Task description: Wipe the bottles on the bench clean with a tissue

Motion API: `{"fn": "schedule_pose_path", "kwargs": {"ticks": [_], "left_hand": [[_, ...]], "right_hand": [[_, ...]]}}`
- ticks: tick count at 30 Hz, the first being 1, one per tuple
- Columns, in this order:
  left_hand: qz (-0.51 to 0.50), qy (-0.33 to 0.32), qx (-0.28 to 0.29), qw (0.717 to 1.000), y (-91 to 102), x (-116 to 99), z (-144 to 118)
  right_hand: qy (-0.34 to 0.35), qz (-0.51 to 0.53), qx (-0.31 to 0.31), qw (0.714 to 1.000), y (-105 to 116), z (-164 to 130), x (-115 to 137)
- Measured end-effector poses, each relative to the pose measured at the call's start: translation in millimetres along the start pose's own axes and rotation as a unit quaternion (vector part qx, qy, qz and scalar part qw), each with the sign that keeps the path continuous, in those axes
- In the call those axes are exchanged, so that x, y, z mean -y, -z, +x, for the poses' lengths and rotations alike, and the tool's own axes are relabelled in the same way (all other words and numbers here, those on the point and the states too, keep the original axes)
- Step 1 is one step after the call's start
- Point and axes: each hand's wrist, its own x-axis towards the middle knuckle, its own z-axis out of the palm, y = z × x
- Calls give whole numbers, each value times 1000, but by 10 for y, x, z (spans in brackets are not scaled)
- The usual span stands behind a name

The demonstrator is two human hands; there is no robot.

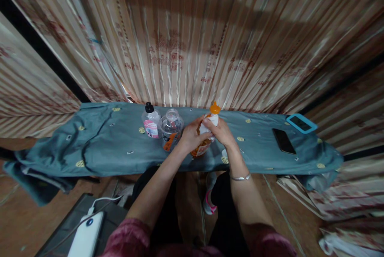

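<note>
Nearest, both hands close on one orange-capped bottle [207, 133] over the near edge of the blue-green cloth [105, 141]. The left hand [190, 135] wraps its lower body; the right hand [220, 131] grips the upper part by the white label. The bottle's long axis tilts — cap up and away, slightly right, base toward the person. Just left stand a clear jar [171, 129] and a black-capped bottle [151, 121]. Farther right lies a dark phone [283, 141].
</note>
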Motion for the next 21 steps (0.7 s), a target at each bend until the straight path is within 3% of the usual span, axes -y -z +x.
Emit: {"fn": "schedule_pose_path", "kwargs": {"ticks": [8,14,21], "left_hand": [[24,-8,-118,993,-93,-85,-82],[-6,-24,-146,989,-158,136,-296],[0,62,-143,988,-303,427,-463]], "right_hand": [[16,28,-62,998,-127,-70,-2],[-3,107,-77,991,-211,-57,-173],[-20,207,-90,974,-347,-113,-391]]}}
